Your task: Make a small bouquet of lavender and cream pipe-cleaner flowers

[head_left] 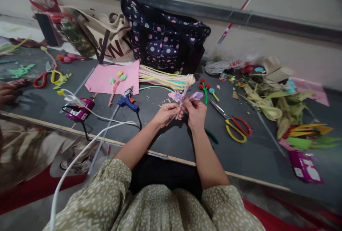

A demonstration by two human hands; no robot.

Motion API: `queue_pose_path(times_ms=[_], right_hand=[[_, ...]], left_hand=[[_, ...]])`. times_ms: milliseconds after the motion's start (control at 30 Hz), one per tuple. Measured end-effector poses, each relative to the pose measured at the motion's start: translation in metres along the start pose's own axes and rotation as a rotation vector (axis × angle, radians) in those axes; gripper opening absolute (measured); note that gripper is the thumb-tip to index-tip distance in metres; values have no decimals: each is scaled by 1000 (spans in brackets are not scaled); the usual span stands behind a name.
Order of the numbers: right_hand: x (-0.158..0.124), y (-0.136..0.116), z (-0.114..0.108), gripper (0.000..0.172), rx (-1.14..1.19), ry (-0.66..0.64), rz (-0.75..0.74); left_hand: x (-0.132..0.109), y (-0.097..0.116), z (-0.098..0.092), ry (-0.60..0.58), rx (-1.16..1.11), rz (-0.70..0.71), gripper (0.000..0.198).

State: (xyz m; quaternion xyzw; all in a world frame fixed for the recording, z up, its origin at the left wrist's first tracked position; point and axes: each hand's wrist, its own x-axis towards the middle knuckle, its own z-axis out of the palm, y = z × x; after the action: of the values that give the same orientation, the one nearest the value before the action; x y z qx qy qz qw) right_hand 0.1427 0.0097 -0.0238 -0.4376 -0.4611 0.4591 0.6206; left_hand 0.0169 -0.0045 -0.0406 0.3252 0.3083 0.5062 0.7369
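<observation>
My left hand and my right hand meet over the dark board, both pinched on the stem of a small paper flower. The flower has a cream head on top, a pale purple stem and purple leaves at the sides. It stands tilted up and away from me. A bundle of yellow and pink paper strips lies just beyond the flower. A green stick rests on the board under my right wrist.
Yellow-and-red scissors lie to the right, a blue glue gun and a pink sheet to the left. A polka-dot bag and a canvas bag stand at the back. Corn husks are piled at right. Another person's hand shows at far left.
</observation>
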Motion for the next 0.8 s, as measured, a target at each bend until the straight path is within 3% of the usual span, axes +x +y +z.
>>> queue_pose_path(times_ms=[67, 233, 400, 567, 700, 800], right_hand=[[2, 0, -1, 22, -8, -19, -4], [2, 0, -4, 21, -101, -237, 24], [3, 1, -5, 21, -124, -166, -41], [0, 2, -2, 25, -191, -90, -83], [0, 3, 0, 24, -177, -113, -84], [3, -9, 6, 23, -197, -108, -162]], left_hand=[[0, 1, 0, 20, -6, -4, 37], [3, 1, -3, 41, -39, 14, 37], [4, -3, -2, 95, 6, 98, 38], [2, -5, 2, 180, 211, 262, 31], [4, -1, -1, 281, 280, 395, 24], [7, 6, -9, 347, 297, 475, 22]])
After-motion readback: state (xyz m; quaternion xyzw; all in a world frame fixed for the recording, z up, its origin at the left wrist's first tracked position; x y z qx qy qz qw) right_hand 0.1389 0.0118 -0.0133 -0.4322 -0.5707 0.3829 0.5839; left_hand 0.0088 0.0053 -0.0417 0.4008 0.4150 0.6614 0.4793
